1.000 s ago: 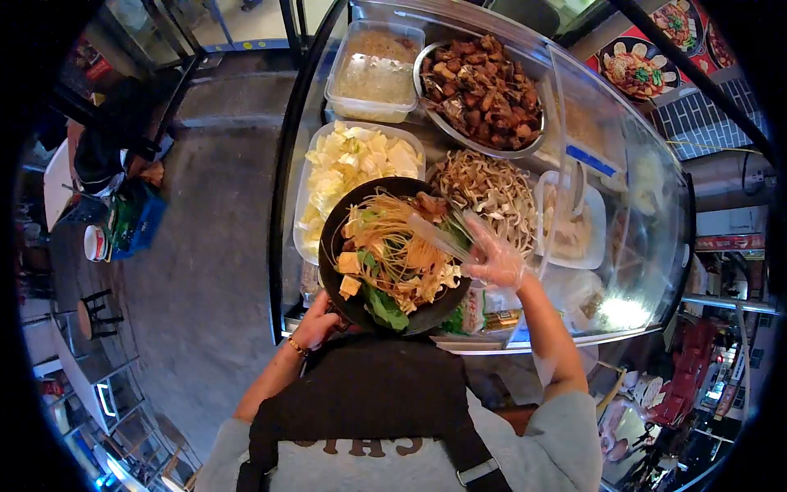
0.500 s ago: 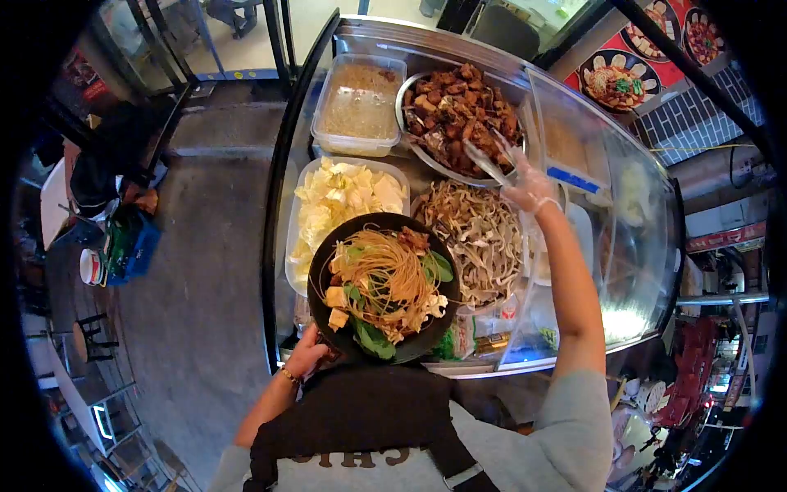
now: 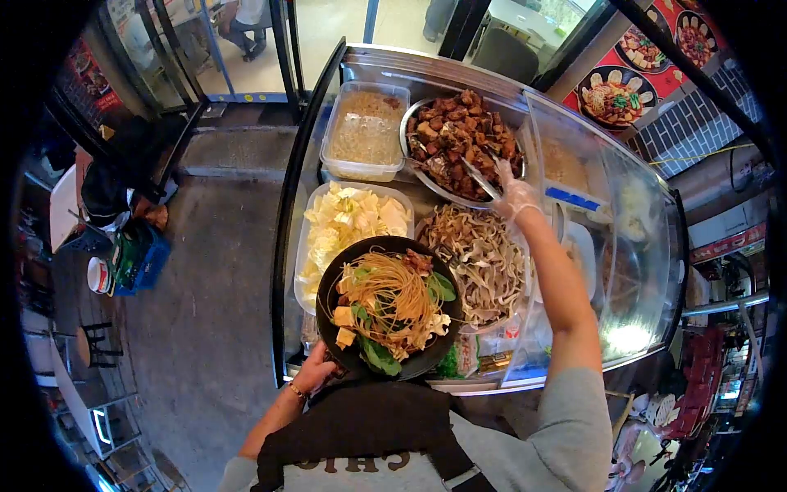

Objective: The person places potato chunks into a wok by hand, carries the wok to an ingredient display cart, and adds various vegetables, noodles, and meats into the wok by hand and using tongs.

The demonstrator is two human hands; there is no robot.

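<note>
My left hand (image 3: 314, 369) grips the handle of a dark round pan (image 3: 328, 318), its fingers wrapped at the lower left rim. Noodles (image 3: 392, 287), tofu cubes, green leaves and a few brown meat pieces lie in the pan. My right hand (image 3: 516, 197), in a clear plastic glove, is closed on metal tongs (image 3: 482, 179). The tongs' tips reach into the brown meat pieces (image 3: 463, 135), heaped in a round metal bowl (image 3: 407, 135). Sliced mushrooms (image 3: 484, 262) lie just below that bowl, beside the pan. Chopped cabbage (image 3: 354, 217) fills a tub at the pan's upper left.
A clear tub (image 3: 363, 127) of pale food stands at the case's upper left. Transparent panels (image 3: 611, 221) cover the right part of the display case. A blue crate (image 3: 147, 264) and a stool (image 3: 84, 346) are on the left. People sit behind the glass at the top.
My right hand has moved with the tongs from over the pan up to the meat bowl. My left hand still holds the pan, which sits lower in view than one second ago.
</note>
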